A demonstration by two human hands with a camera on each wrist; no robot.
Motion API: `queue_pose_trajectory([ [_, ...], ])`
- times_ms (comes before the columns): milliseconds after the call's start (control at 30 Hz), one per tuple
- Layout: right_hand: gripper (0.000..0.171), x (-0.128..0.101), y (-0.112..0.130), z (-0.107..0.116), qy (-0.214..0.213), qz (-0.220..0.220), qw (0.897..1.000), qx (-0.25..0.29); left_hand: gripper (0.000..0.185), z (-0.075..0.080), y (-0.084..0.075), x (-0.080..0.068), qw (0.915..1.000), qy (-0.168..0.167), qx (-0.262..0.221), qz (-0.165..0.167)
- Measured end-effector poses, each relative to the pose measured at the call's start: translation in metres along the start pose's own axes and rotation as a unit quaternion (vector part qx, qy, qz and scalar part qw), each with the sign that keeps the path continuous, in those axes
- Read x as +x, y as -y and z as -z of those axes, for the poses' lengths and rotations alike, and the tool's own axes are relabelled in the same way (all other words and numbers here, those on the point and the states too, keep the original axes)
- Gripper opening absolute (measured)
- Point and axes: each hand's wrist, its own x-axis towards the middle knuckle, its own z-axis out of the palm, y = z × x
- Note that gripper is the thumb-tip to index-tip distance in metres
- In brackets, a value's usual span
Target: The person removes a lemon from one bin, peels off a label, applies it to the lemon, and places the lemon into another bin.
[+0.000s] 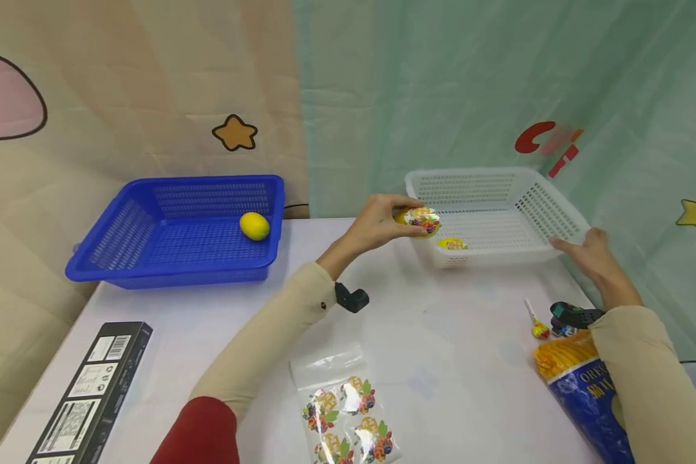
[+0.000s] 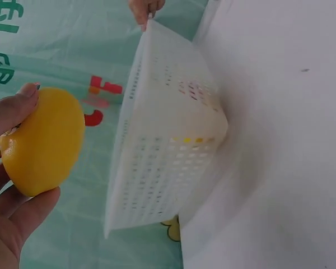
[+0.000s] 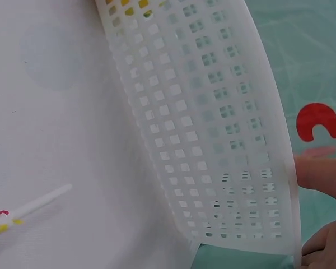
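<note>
At the table's far right corner, a person's right hand grips the near right corner of a white basket, apparently to steady it, one jelly cup already lying inside. The left hand pinches a second yellow jelly cup over the basket's left rim. A blue basket holding a lemon sits at the far left; a clear bag of cups lies by the near edge.
</note>
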Motion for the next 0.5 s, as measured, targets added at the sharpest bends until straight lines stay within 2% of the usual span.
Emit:
queue_pose_trajectory([
  [100, 0.086, 0.002, -0.001, 0.0, -0.002, 0.004, 1.0, 0.004, 0.055, -0.018, 0.003, 0.027, 0.9994, 0.02, 0.018, 0.022],
  [200, 0.083, 0.004, -0.003, -0.003, -0.006, 0.01, 1.0, 0.005, 0.056, -0.035, 0.01, 0.047, 0.9973, 0.041, 0.032, 0.051],
  [300, 0.082, 0.004, -0.003, -0.004, -0.009, 0.017, 1.0, 0.01, 0.056, -0.05, 0.015, 0.061, 0.9954, 0.059, 0.042, 0.064],
  [500, 0.084, 0.003, 0.001, -0.003, -0.01, 0.008, 1.0, 0.01, 0.056, -0.073, 0.02, 0.078, 0.994, 0.076, 0.055, 0.058],
])
